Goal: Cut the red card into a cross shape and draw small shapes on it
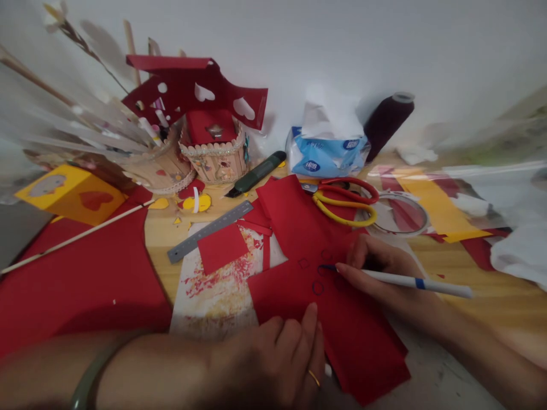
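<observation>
My right hand [380,262] is closed round a white marker [421,282] with a blue band. Its dark blue tip touches a cross-shaped sheet of red paper [277,293], beside several small outlined shapes, mostly circles. Below the shapes, my left hand [282,359] is curled, with its fingertips pressing the paper's near edge. A small white end [328,369] peeks out beside its ringed finger; what it belongs to is hidden. A red rectangle [222,247] and a grey ruler [209,232] lie left of the sheet.
Behind the sheet are scissors [346,199], a tape roll [423,219], a green utility knife [260,172] and a tissue pack [329,154]. Pen holders [213,162] and a yellow box [81,193] stand at left. Paper scraps [436,205] lie at right.
</observation>
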Motion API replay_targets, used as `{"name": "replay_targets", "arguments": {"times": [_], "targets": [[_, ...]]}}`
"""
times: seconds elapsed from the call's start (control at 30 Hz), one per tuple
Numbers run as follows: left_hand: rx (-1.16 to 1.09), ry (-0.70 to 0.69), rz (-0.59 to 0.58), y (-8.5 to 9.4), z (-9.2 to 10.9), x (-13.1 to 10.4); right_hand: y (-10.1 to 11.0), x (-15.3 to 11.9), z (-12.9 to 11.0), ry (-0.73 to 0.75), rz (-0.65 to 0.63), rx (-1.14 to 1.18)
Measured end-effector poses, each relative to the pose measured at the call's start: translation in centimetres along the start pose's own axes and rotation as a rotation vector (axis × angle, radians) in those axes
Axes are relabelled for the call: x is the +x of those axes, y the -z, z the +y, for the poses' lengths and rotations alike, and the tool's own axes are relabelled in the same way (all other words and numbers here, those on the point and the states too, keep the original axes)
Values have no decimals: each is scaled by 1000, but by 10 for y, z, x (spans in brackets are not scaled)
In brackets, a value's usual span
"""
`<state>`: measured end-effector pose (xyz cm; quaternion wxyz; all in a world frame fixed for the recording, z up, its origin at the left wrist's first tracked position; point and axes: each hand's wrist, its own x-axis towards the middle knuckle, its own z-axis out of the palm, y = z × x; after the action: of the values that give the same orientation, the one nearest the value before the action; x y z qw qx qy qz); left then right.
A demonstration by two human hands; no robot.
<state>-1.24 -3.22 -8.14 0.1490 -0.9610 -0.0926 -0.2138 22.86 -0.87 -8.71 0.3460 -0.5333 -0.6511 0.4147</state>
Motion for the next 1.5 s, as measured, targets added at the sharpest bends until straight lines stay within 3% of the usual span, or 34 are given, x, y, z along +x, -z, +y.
{"name": "replay_targets", "arguments": {"times": [0.77,0.9,1.03,1.17,1.3,1.4,1.5], "targets": [[-12,-13,16,-3,2,0,2,-1,-5,-24,-34,32],[-4,3,21,-2,0,1,3,3,-2,-15,68,124],[-9,-12,10,-2,0,0,5,8,-2,-3,255,247],[-12,-7,49,-3,1,-1,16,9,0,120,429,55],[-4,-23,-11,1,0,0,35,6,5,225,506,-307],[-4,-3,-8,3,0,1,49,5,5,228,578,-578],[1,-4,-9,3,1,1,54,5,6,171,534,-631]]}}
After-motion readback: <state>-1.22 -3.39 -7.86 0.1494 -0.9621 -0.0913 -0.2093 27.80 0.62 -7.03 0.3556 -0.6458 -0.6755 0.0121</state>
